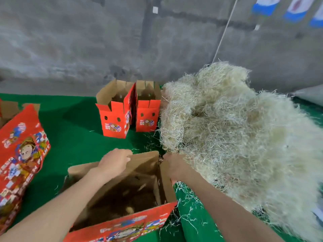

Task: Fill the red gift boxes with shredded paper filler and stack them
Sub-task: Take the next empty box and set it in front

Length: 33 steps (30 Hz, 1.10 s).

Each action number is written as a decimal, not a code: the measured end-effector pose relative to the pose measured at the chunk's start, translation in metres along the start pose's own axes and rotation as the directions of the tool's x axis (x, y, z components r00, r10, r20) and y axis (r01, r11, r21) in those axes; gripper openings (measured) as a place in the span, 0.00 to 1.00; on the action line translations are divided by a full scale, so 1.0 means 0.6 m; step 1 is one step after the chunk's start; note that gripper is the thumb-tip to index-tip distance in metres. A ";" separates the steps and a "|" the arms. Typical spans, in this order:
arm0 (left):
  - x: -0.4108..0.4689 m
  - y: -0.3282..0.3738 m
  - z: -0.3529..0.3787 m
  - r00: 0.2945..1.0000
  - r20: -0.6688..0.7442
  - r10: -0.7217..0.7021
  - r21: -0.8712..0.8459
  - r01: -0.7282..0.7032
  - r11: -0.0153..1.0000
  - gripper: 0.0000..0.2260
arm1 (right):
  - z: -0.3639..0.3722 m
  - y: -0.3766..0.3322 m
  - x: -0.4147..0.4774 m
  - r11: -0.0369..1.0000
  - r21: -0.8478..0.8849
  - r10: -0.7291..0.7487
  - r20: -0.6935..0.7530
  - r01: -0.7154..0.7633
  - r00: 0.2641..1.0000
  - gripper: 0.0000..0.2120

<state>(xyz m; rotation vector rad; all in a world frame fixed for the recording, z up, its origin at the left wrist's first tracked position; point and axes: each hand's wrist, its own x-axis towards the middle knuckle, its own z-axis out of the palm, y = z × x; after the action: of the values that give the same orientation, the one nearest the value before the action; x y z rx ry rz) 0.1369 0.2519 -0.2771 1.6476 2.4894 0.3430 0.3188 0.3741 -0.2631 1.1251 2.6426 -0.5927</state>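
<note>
An open red gift box [122, 222] stands right in front of me, its brown inside showing a dark, shadowed bottom. My left hand [115, 161] grips the far flap of this box. My right hand [172, 165] holds the box's right flap, next to the big pile of pale shredded paper filler [236, 137]. Two more open red gift boxes [115, 119] [147, 116] stand upright side by side farther back on the green table [75, 137].
A flattened red printed box [21, 159] lies at the left edge. Loose filler strands [188, 210] litter the table beside the near box. A grey concrete wall [104, 41] rises behind the table, with a thin cord [225, 28] hanging along it.
</note>
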 end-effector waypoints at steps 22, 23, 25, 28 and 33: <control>0.016 0.068 0.027 0.995 0.095 -0.041 0.104 0.031 0.994 0.06 | -0.027 0.244 0.051 0.998 0.019 0.068 -0.112 -0.066 0.991 0.43; 0.014 0.069 0.026 0.995 0.092 -0.037 0.118 0.026 0.993 0.07 | -0.024 0.263 0.059 0.994 -0.087 0.061 -0.067 -0.067 0.996 0.51; 0.017 0.078 0.025 0.994 0.099 -0.037 0.140 0.023 0.990 0.08 | -0.015 0.301 0.075 0.984 -0.161 0.088 0.049 -0.079 0.995 0.62; 0.022 0.085 0.018 0.990 0.119 -0.069 0.142 0.051 0.988 0.08 | 0.005 0.343 0.092 0.996 -0.030 0.086 0.169 -0.082 0.982 0.67; 0.021 0.097 0.009 0.978 0.157 -0.137 0.198 0.104 0.975 0.07 | 0.036 0.335 0.109 0.994 -0.089 0.073 0.141 -0.061 0.987 0.55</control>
<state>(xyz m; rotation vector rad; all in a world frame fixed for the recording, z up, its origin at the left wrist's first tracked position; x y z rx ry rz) 0.1852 0.2859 -0.2670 1.5064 2.5428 -0.0487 0.4205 0.5330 -0.3612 1.0989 2.4733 -0.5235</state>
